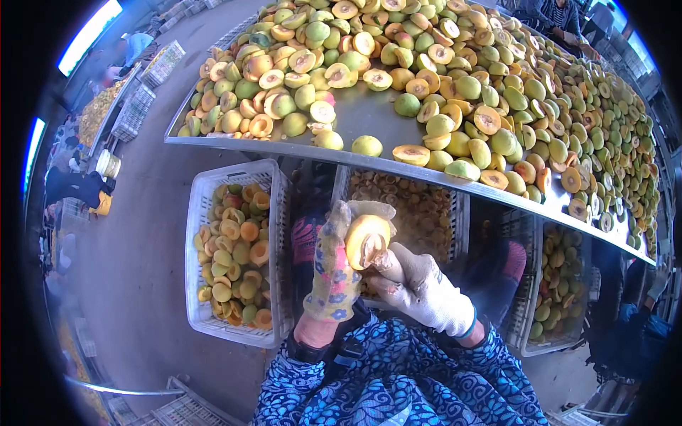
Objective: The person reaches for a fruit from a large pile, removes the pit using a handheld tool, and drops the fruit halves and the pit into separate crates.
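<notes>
Above my lap, my left hand (335,266), in a flower-printed glove, is closed around a peach half (368,238) with its cut face turned towards me. My right hand (423,287), in a soiled white glove, is closed too, its fingertips against the lower part of the cut face, by the torn brownish centre. Whatever those fingers grip is hidden. Below the hands stands a crate (460,220) holding small brown pieces, likely pits and scraps.
Ahead, a metal table (362,117) bears a large heap of peach halves (490,121). A white crate (195,284) of peach halves stands at left, another crate (526,298) at right. Other people work at far left, far right and behind the table.
</notes>
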A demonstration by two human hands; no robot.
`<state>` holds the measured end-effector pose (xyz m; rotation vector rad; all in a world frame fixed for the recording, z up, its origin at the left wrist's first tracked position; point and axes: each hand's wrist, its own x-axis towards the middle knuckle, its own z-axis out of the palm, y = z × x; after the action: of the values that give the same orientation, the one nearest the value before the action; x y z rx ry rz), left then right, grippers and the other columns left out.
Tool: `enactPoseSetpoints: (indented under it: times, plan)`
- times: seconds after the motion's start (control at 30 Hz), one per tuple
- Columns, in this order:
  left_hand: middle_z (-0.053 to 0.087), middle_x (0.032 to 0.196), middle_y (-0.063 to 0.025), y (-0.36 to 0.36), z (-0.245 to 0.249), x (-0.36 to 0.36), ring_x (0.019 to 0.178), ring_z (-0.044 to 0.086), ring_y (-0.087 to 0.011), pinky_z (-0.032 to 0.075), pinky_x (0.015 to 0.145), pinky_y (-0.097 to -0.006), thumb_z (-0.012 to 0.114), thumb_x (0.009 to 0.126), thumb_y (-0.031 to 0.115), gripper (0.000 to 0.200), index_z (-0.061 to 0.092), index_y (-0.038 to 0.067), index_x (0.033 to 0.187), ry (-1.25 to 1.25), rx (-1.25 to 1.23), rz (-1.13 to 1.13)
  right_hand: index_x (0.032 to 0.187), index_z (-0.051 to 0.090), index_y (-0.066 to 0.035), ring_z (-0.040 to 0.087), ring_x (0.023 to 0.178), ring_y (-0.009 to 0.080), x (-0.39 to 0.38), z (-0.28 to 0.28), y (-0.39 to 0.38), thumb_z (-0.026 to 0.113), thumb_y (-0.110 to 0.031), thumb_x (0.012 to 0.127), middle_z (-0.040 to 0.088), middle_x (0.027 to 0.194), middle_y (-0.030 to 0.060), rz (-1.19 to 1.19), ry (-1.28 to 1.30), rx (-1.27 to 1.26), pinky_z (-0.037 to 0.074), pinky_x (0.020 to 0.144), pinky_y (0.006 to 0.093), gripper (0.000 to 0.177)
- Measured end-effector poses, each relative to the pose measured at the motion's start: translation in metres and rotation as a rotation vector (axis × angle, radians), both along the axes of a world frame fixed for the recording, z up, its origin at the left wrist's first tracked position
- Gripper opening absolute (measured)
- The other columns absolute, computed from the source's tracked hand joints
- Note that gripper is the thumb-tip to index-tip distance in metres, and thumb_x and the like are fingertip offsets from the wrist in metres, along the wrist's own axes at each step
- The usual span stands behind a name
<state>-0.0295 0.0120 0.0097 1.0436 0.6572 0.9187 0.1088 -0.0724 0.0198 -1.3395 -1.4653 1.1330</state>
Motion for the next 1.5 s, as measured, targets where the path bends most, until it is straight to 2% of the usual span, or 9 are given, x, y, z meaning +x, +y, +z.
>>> enactPoseSetpoints:
  times: [0.2, 0.37, 0.5, 0.63, 0.73, 0.77, 0.9, 1.0, 1.5]
  plan:
    - [0.066, 0.099, -0.0079, -0.010, 0.003, 0.006, 0.091, 0.063, -0.0148, 0.051, 0.081, -0.0270, 0.028, 0.106, 0.044, 0.053, 0.063, 0.004, 0.111, 0.053, 0.135, 0.033, 0.107, 0.053, 0.000, 0.066, 0.065, 0.0272, -0.001, -0.006, -0.004, 0.062, -0.023, 0.094, 0.064, 0.074, 0.0163, 0.019, 0.151, -0.027, 0.050, 0.062, 0.0353, 0.028]
    - [0.066, 0.093, -0.0071, -0.010, -0.003, 0.008, 0.083, 0.063, -0.0150, 0.048, 0.072, -0.0272, 0.046, 0.099, 0.026, 0.029, 0.064, 0.003, 0.103, 0.259, 0.430, 0.138, 0.105, 0.054, 0.000, 0.065, 0.065, 0.0286, 0.011, -0.006, -0.001, 0.062, -0.024, 0.094, 0.064, 0.075, 0.0174, 0.084, 0.087, -0.046, 0.050, 0.062, 0.0366, 0.027]
    - [0.065, 0.088, -0.0085, 0.000, 0.008, 0.003, 0.076, 0.062, -0.0163, 0.047, 0.068, -0.0284, 0.054, 0.092, 0.020, 0.022, 0.064, 0.002, 0.100, 0.261, 0.230, -0.039, 0.104, 0.055, -0.001, 0.065, 0.067, 0.0303, 0.023, -0.016, 0.002, 0.060, -0.023, 0.096, 0.063, 0.076, 0.0187, 0.208, 0.047, -0.058, 0.050, 0.063, 0.0380, 0.024]
    - [0.066, 0.098, -0.0130, 0.012, 0.003, 0.005, 0.082, 0.064, -0.0204, 0.050, 0.074, -0.0305, 0.047, 0.097, 0.017, 0.026, 0.063, -0.002, 0.106, 0.541, 0.574, -0.341, 0.108, 0.056, -0.001, 0.065, 0.071, 0.0227, 0.030, -0.030, -0.001, 0.060, -0.023, 0.096, 0.064, 0.079, 0.0151, 0.228, 0.101, -0.125, 0.050, 0.067, 0.0361, 0.026]
    - [0.060, 0.118, -0.0177, 0.002, 0.001, 0.012, 0.114, 0.059, -0.0302, 0.049, 0.095, -0.0367, 0.040, 0.101, 0.022, 0.035, 0.058, -0.002, 0.119, 0.314, 0.686, -0.029, 0.113, 0.056, -0.001, 0.064, 0.077, 0.0199, 0.023, -0.037, -0.006, 0.060, -0.024, 0.095, 0.066, 0.085, 0.0138, 0.153, 0.231, -0.150, 0.050, 0.070, 0.0359, 0.029]
    - [0.060, 0.117, -0.0177, -0.024, 0.001, 0.029, 0.106, 0.061, -0.0281, 0.051, 0.089, -0.0377, 0.037, 0.104, 0.030, 0.041, 0.059, -0.003, 0.116, -0.028, 0.239, 0.202, 0.115, 0.055, 0.000, 0.064, 0.080, 0.0210, 0.022, -0.034, -0.007, 0.059, -0.026, 0.096, 0.066, 0.090, 0.0136, 0.162, 0.230, -0.127, 0.050, 0.071, 0.0363, 0.032]
    - [0.063, 0.098, -0.0138, -0.021, -0.010, 0.010, 0.082, 0.065, -0.0198, 0.054, 0.071, -0.0336, 0.037, 0.104, 0.042, 0.044, 0.052, 0.002, 0.115, 0.256, 0.650, 0.173, 0.114, 0.057, 0.000, 0.064, 0.078, 0.0206, 0.018, -0.031, -0.009, 0.057, -0.028, 0.098, 0.067, 0.089, 0.0140, 0.298, 0.319, -0.134, 0.051, 0.071, 0.0353, 0.032]
    - [0.065, 0.076, -0.0103, -0.012, 0.006, 0.019, 0.067, 0.064, -0.0200, 0.053, 0.066, -0.0306, 0.037, 0.105, 0.042, 0.052, 0.063, -0.001, 0.091, 0.256, 0.030, -0.066, 0.105, 0.062, -0.001, 0.060, 0.070, 0.0172, 0.021, -0.034, -0.006, 0.055, -0.029, 0.099, 0.064, 0.077, 0.0124, 0.273, 0.260, -0.195, 0.050, 0.066, 0.0336, 0.030]
    - [0.069, 0.077, -0.0095, 0.007, 0.021, 0.008, 0.069, 0.065, -0.0186, 0.049, 0.064, -0.0289, 0.044, 0.103, 0.038, 0.054, 0.068, -0.002, 0.076, 0.375, 0.610, -0.140, 0.102, 0.062, -0.003, 0.057, 0.066, 0.0176, 0.020, -0.022, -0.003, 0.054, -0.029, 0.098, 0.057, 0.070, 0.0091, 0.359, 0.243, -0.301, 0.048, 0.063, 0.0338, 0.028]
